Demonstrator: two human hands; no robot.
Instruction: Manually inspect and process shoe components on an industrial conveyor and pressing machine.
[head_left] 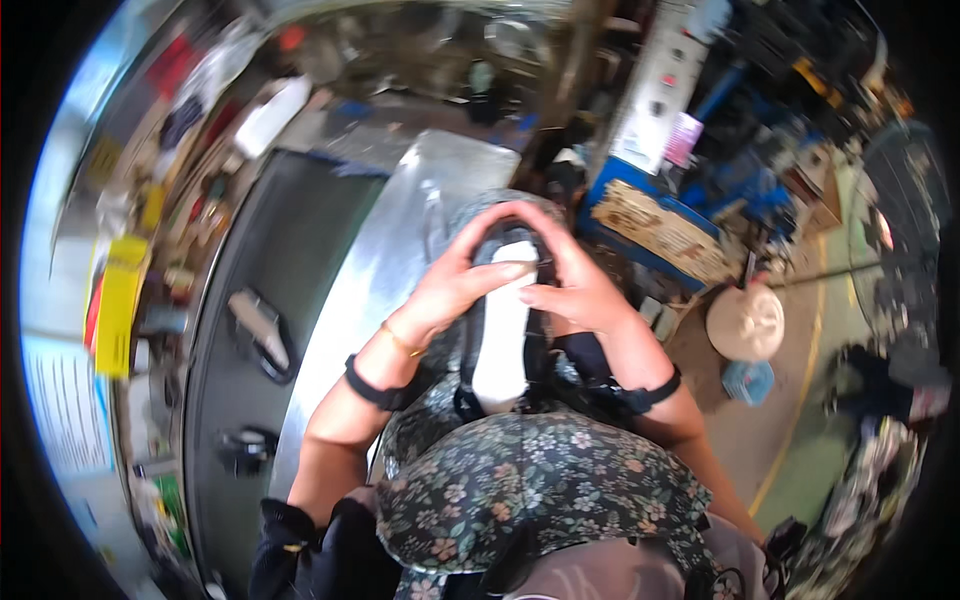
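A black shoe (463, 350) with a long white insole or sole piece (500, 345) rests over my lap, one end pointing away from me. My left hand (455, 285) wraps its far end from the left, and its thumb lies on the white piece. From the right, my right hand (585, 290) grips the same end, with its thumb also near the white surface. The fingertips of both hands meet around the far tip. Beneath the shoe is a dark floral apron (530, 470). I cannot tell whether the white piece is fixed to the shoe.
To the left runs a dark belt (225, 400) carrying a black shoe with a beige bottom (262, 335) and another black shoe (248, 450). A shiny metal surface (345, 285) borders it. At right are a blue-framed machine (655, 230), a whitish round lid or stool (745, 322) and a blue container (748, 382).
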